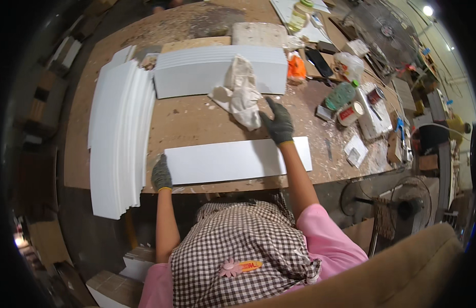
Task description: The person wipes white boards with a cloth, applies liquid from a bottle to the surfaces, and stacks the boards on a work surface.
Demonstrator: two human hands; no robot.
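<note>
A long white board (222, 161) lies flat along the front of the worktable. My left hand (162, 173), in a dark grey knitted glove, is closed at its left end, with the fingertips partly hidden. My right hand (278, 121), gloved the same way, hovers over the far side of the board towards its right end. Its thumb and fingers are apart and nothing shows in them. Just left of those fingers is a crumpled white cloth (243, 92), draped partly over a stack of white boards (191, 77).
More white boards (117, 138) are stacked at the left, overhanging the front edge of the wooden worktable (197, 120). On the right sit a green bottle (340, 95), a white jar (350, 113), an orange item (296, 68) and a black phone (319, 62). Fans stand beyond.
</note>
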